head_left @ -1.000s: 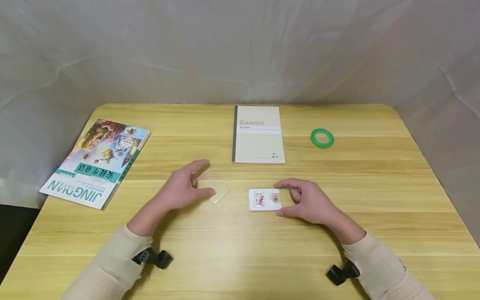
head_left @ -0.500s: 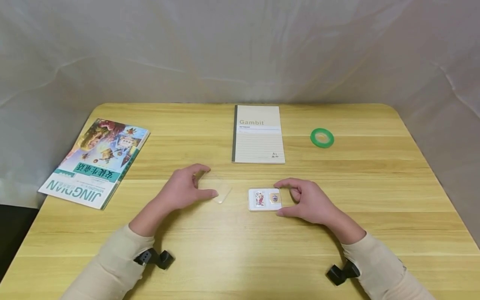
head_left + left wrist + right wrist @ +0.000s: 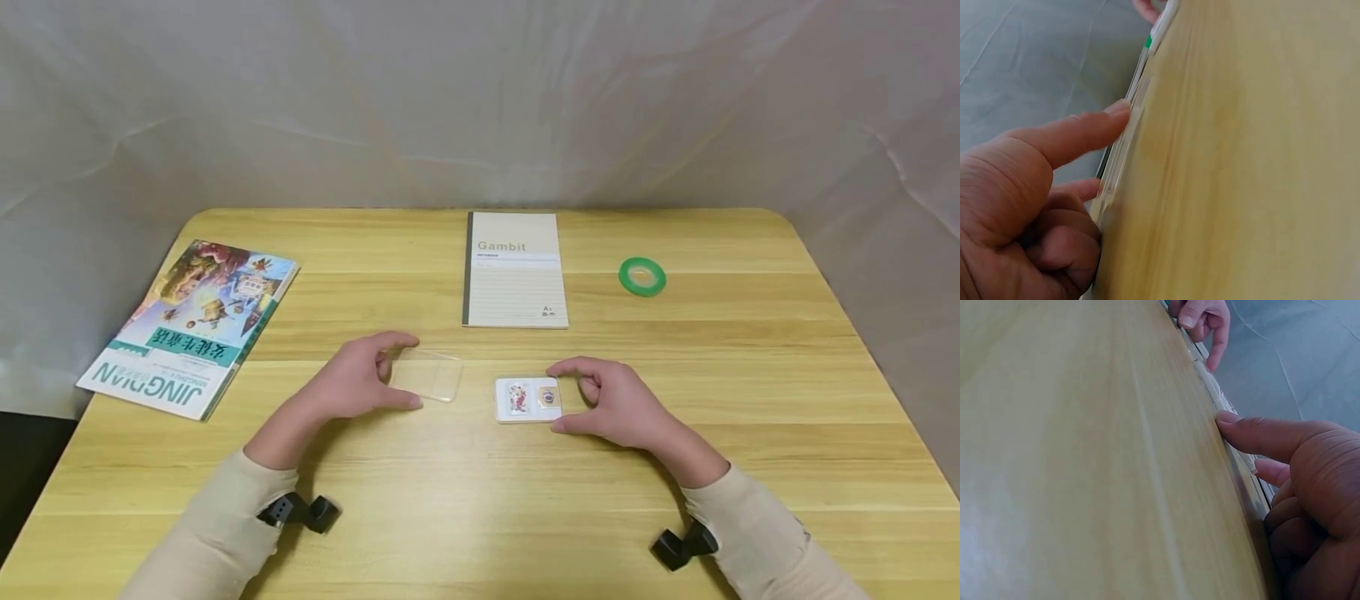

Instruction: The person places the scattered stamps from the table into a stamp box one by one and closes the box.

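Observation:
In the head view my left hand point(image 3: 367, 375) spans a clear plastic cover point(image 3: 438, 377) lying low at the table, thumb at its near edge and forefinger at its far edge. From the left wrist, the thumb point(image 3: 1107, 122) overlaps the cover point(image 3: 1121, 153), with the other fingers curled below. My right hand point(image 3: 618, 400) grips the right end of a white flat case point(image 3: 531, 415) between thumb and forefinger. Two small pictures show on the case, one a colourful figure, one gold. In the right wrist view the thumb point(image 3: 1260, 434) lies at the near edge of the case.
Behind the hands lies a notebook point(image 3: 516, 287) marked Gambit, with a green tape roll point(image 3: 655, 286) to its right. A colourful book point(image 3: 191, 329) rests at the table's left side. Grey cloth point(image 3: 480, 100) hangs behind the wooden table point(image 3: 465, 517).
The clear cover has turned from slanted to roughly square with the table and now lies flatter, level with the white case. My right hand and the case have stayed put.

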A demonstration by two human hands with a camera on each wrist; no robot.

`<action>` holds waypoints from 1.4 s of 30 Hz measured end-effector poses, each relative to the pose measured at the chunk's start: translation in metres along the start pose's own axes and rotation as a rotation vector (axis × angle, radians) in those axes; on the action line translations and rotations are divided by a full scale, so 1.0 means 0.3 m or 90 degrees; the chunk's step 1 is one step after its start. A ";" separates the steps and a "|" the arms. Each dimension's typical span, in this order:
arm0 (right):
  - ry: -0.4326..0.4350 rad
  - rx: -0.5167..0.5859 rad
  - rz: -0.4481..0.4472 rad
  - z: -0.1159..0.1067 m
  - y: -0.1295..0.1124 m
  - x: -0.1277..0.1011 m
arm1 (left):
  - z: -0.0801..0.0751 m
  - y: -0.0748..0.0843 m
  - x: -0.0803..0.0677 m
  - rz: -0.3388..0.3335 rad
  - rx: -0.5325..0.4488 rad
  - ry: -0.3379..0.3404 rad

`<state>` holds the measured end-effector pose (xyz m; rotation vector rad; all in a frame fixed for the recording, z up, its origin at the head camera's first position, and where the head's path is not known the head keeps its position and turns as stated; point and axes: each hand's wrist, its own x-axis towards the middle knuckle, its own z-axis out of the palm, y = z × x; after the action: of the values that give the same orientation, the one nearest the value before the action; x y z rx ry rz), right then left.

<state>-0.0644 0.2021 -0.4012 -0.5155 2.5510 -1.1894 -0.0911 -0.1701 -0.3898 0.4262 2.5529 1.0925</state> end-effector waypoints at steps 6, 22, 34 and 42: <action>0.000 -0.003 0.002 0.002 -0.001 0.001 | -0.011 -0.007 -0.008 0.015 -0.021 -0.011; -0.004 0.000 0.006 -0.001 -0.002 0.000 | 0.051 0.010 -0.012 0.053 -0.004 0.080; -0.004 -0.007 0.011 -0.002 -0.008 0.005 | 0.134 0.052 0.002 0.089 -0.127 0.144; -0.003 -0.004 0.010 0.000 -0.002 0.002 | 0.184 0.080 0.018 0.101 -0.153 0.156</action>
<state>-0.0649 0.2014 -0.4008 -0.4983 2.5501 -1.1743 -0.0700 -0.1167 -0.4090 0.4641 2.5803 1.5769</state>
